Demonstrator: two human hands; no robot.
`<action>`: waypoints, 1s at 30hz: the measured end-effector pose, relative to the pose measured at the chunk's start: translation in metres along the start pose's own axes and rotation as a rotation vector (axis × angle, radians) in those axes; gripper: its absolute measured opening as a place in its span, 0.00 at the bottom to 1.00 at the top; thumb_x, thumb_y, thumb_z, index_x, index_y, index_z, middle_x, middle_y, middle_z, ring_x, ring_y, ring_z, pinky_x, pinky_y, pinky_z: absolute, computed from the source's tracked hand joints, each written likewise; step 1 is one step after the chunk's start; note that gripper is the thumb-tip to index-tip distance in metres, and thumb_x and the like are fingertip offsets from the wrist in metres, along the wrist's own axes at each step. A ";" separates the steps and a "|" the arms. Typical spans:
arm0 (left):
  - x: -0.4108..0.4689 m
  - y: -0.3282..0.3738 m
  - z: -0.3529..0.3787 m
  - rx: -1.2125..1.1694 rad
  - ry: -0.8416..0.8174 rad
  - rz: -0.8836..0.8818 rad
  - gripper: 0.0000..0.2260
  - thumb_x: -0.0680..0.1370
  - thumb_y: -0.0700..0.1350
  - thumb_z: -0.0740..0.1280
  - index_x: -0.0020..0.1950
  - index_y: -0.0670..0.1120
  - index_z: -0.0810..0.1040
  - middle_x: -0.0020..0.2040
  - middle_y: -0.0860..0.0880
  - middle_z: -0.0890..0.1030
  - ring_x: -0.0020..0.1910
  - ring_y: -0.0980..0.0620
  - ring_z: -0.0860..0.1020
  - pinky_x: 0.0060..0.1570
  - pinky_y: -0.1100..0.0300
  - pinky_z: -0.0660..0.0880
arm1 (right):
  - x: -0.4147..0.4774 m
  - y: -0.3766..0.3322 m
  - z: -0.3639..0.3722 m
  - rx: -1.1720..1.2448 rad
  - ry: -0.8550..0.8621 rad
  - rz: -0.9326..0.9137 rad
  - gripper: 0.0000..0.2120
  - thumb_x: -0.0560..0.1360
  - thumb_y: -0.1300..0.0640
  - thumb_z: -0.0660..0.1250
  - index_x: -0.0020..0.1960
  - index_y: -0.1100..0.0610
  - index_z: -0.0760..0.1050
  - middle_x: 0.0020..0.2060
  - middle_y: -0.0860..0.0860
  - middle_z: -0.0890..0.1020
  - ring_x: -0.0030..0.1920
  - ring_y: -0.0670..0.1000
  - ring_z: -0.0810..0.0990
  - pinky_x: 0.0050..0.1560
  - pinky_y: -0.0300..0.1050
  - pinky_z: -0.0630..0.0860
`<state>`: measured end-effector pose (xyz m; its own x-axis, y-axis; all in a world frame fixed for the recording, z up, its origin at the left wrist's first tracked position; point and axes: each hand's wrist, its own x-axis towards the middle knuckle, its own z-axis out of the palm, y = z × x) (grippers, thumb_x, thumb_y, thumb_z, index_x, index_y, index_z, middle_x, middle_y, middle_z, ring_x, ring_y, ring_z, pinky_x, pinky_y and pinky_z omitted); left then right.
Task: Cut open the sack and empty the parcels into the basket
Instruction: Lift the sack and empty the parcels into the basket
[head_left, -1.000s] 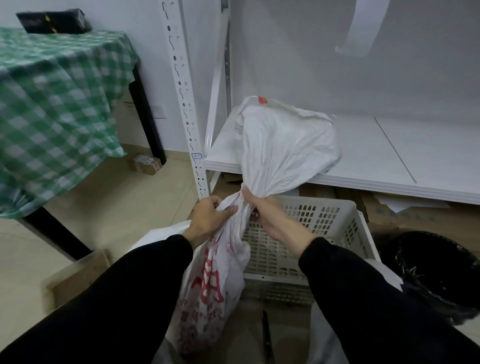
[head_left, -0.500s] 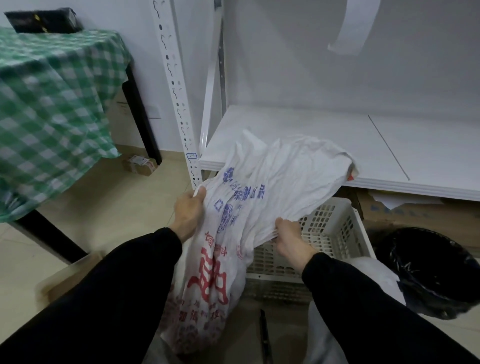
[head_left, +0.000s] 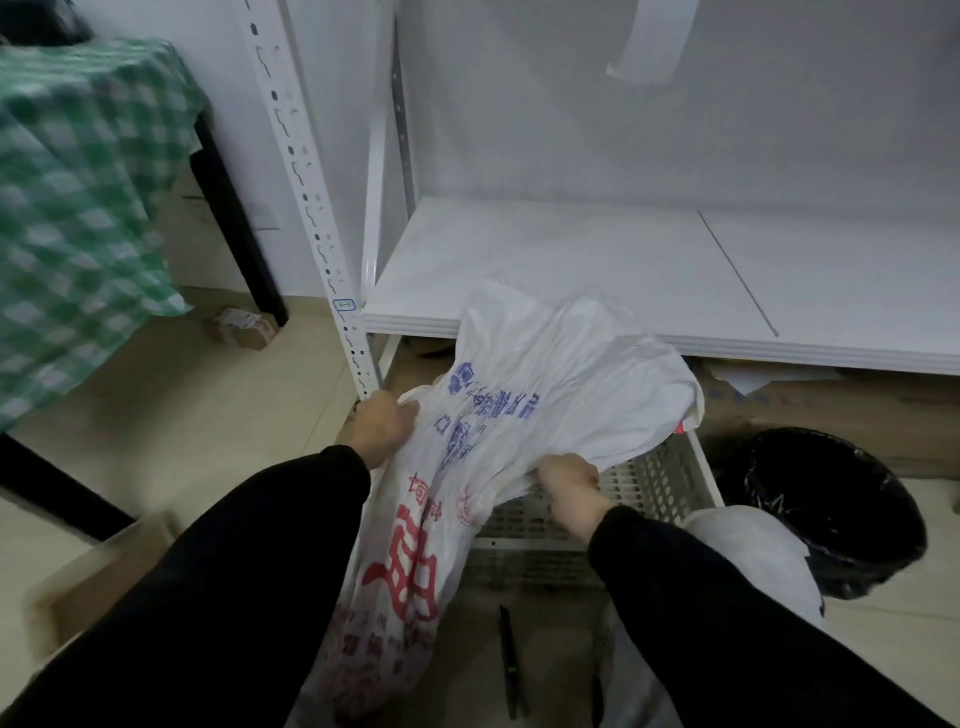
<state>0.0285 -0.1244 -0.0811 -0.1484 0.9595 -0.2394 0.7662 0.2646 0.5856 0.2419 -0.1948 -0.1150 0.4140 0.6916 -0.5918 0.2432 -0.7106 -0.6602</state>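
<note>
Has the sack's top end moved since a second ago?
Yes. The sack has flopped down, from high across the shelf to its front edge, over the basket.

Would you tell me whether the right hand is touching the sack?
Touching: the head view shows the right hand gripping a fold of the sack.

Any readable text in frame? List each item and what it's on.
Nothing is legible.
Sack: blue and red printed characters, too blurred to read.
Blue-bordered tag on the shelf upright: too small to read.
Cardboard box under the shelf: blue print, unreadable.
Small box on the floor: label unreadable.
</note>
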 end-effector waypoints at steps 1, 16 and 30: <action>0.000 0.002 0.005 0.011 0.008 -0.003 0.18 0.81 0.48 0.63 0.56 0.32 0.78 0.56 0.35 0.80 0.55 0.38 0.78 0.46 0.57 0.68 | -0.010 0.003 0.001 -0.032 0.112 -0.063 0.26 0.79 0.60 0.59 0.74 0.65 0.57 0.72 0.62 0.62 0.70 0.60 0.64 0.71 0.53 0.65; -0.007 -0.021 0.002 0.082 -0.493 0.112 0.24 0.71 0.64 0.72 0.56 0.48 0.77 0.56 0.50 0.79 0.53 0.50 0.76 0.54 0.57 0.71 | 0.020 0.032 0.014 -0.832 -0.159 -0.915 0.15 0.80 0.58 0.60 0.66 0.57 0.71 0.64 0.57 0.72 0.62 0.59 0.74 0.63 0.48 0.70; -0.013 -0.150 -0.011 0.510 -0.050 0.125 0.17 0.84 0.51 0.57 0.52 0.40 0.78 0.55 0.36 0.82 0.56 0.37 0.79 0.55 0.51 0.73 | 0.029 0.026 0.055 -0.825 -0.109 -0.563 0.15 0.82 0.53 0.54 0.66 0.56 0.69 0.66 0.58 0.69 0.64 0.58 0.69 0.67 0.51 0.67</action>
<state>-0.0912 -0.1758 -0.1571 -0.0157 0.9718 -0.2353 0.9849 0.0556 0.1642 0.2118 -0.1858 -0.1750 -0.0207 0.9334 -0.3581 0.9278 -0.1155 -0.3547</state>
